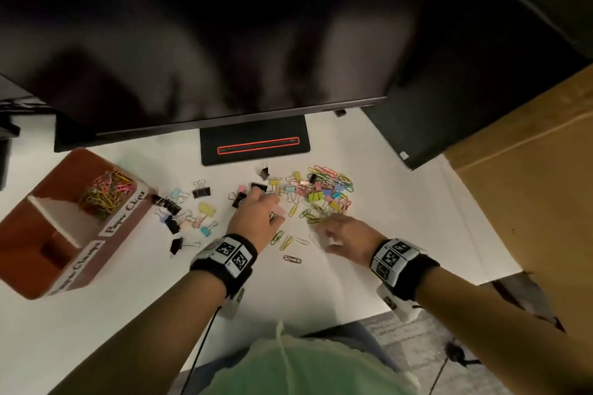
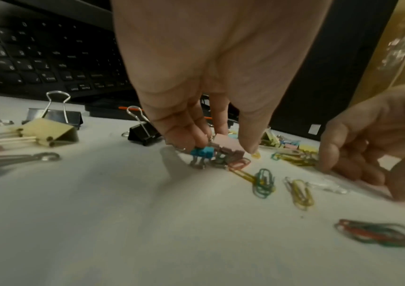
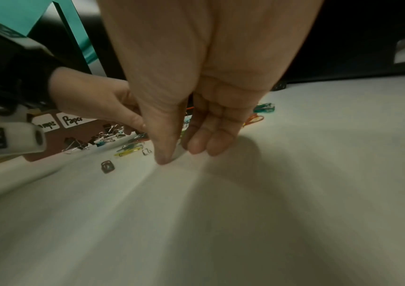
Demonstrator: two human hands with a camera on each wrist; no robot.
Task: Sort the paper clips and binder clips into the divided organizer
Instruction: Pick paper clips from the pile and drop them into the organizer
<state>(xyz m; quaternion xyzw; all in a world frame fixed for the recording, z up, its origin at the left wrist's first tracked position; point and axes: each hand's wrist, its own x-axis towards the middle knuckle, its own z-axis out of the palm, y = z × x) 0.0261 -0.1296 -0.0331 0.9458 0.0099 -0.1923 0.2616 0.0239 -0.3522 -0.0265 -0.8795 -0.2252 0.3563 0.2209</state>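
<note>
A brown divided organizer (image 1: 83,157) stands at the left. Its far compartment holds coloured paper clips (image 1: 106,196), while the near one (image 1: 51,250) looks bare. My left hand (image 1: 256,212) pinches a pink binder clip (image 2: 228,147) between thumb and fingers, and it holds a blue binder clip (image 2: 202,151) just above the table. My right hand (image 1: 330,231) points down, thumb and fingertips (image 3: 196,149) touching the table beside a pale paper clip (image 2: 328,186). No grip on it shows. A mixed pile of clips (image 1: 324,189) lies beyond both hands.
Loose binder clips (image 1: 183,212) lie between the organizer and my left hand, and loose paper clips (image 1: 285,242) lie between my wrists. A monitor (image 1: 224,42) on its stand base (image 1: 255,144) overhangs the back. A cardboard box (image 1: 529,186) borders the right.
</note>
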